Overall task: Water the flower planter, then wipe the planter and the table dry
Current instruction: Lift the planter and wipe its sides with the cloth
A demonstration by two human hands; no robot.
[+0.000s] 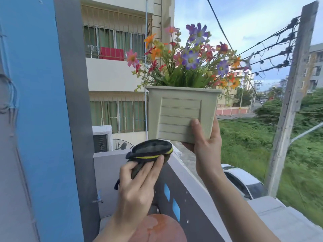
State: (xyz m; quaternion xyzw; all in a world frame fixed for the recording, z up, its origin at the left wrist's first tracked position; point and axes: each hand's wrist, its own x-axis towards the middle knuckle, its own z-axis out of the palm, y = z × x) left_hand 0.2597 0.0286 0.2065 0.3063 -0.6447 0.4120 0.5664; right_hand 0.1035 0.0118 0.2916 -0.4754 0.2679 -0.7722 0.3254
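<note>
— Where is this?
— A balcony, wet round desk [157, 229] at the bottom edge.
— The hands?
— Left hand [138, 186] grips a dark cloth [150, 152]. Right hand [206, 147] holds the planter [180, 114] up by its base, upright, off the desk.
— Inside?
— Colourful flowers [188, 60].

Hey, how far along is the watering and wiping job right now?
Watering looks done: droplets bead on the planter. In hand: the right hand holds it aloft, the left hand grips a dark cloth just below, not touching. Left: drying the wet round table.
</note>
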